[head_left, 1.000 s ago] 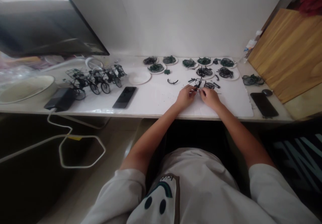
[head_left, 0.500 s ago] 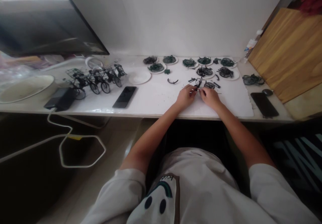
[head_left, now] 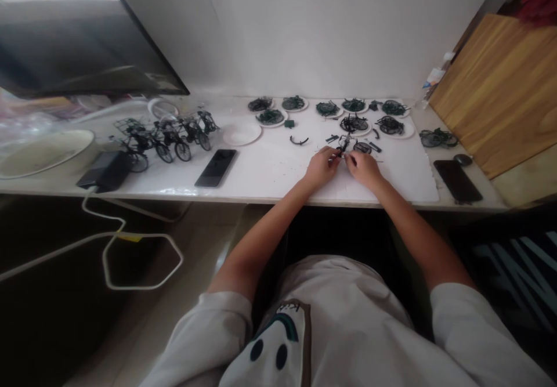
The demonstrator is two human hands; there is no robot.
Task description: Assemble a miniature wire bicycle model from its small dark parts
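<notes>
My left hand (head_left: 322, 165) is closed on a small dark model bicycle part (head_left: 344, 142), perhaps a frame, which stands up between my hands. From the other side my right hand (head_left: 362, 165) pinches at the lower end of the same piece; its fingertips are too small to make out exactly. Just beyond my right hand lies a black model wheel (head_left: 362, 147). Short dark strips (head_left: 332, 138) and a curved black piece (head_left: 299, 140) rest on the white sheet nearby.
White plates with dark bicycle parts (head_left: 270, 117) line the back. Several assembled model bicycles (head_left: 174, 137) stand at left by a phone (head_left: 216, 167) and a bare white plate (head_left: 242, 134). Another phone (head_left: 458, 180) and a wooden board (head_left: 500, 91) are at right.
</notes>
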